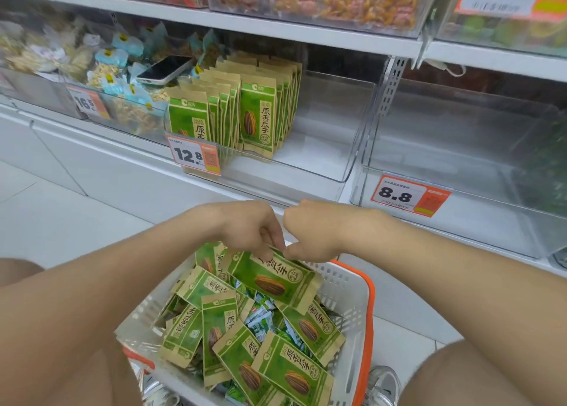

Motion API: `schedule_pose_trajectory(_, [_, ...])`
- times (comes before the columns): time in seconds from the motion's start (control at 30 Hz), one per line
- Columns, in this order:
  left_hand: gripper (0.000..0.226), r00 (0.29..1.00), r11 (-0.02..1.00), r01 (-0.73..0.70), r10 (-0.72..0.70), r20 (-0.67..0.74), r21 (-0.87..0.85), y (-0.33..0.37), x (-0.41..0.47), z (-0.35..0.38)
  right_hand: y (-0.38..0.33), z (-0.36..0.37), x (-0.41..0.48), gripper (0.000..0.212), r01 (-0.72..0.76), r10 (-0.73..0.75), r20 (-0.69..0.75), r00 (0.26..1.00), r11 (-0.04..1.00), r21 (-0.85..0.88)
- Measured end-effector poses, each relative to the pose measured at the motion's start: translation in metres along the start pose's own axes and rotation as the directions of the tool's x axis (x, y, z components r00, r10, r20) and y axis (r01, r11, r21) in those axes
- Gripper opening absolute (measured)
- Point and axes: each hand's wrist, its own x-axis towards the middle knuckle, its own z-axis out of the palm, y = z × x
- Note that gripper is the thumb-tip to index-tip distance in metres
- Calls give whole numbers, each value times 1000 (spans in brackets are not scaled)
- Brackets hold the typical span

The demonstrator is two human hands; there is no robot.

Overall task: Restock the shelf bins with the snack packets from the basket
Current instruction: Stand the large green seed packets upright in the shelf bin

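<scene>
Packet (pixel 271 280) pinched along its top edge between left hand (pixel 250 229) and right hand (pixel 314 232) (both curled tight). Basket (pixel 348 286) just below the grip.

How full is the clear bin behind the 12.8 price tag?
Partly full: the bin holds upright rows of green seed packets on its left; its right side is bare.

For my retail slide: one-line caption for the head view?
Left hand and right hand pinch a green packet over the basket, facing a half-filled bin.
</scene>
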Motion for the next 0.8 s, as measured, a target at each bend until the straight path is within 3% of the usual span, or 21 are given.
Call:
schedule_pose_trajectory(0.07, [24,999,995,-48,48,-10,-86,2,-18,-15,1,-5,-1,49,38,-38,1,999,994,100])
schedule_pose_trajectory(0.17, [20,991,976,-107,89,-100,-191,4,-41,-41,4,-15,-1,49,89,-50,-136,989,950,300])
schedule_pose_trajectory(0.23, [24,973,947,-131,66,-219,-294,3,-54,-55,7,-24,-5,43,108,-10,-234,972,907,408])
schedule_pose_trajectory(0.3, [33,901,894,-182,-15,-433,-410,2,-61,-66,8,-30,-7,40,124,70,-318,946,825,551])
schedule_pose_trajectory(0.37, [38,766,794,-287,-145,-626,-536,3,-60,-72,8,-34,-5,37,164,199,-389,899,672,722])
schedule_pose_trajectory(0.43, [37,671,651,-386,-288,-683,-654,7,-58,-77,7,-39,0,31,224,376,-453,808,516,827])
schedule_pose_trajectory(0.5, [36,700,476,-443,-345,-625,-759,11,-56,-80,9,-42,5,31,283,498,-525,690,482,829])
schedule_pose_trajectory(0.57, [34,727,391,-482,-321,-608,-784,13,-55,-80,11,-43,8,31,304,526,-536,660,465,831])
schedule_pose_trajectory(0.73, [29,591,479,-525,-391,-706,-704,12,-50,-84,4,-47,8,23,377,415,-495,763,336,863])
schedule_pose_trajectory(0.8, [27,532,555,-536,-363,-765,-636,11,-49,-89,7,-51,15,23,396,448,-537,715,374,839])
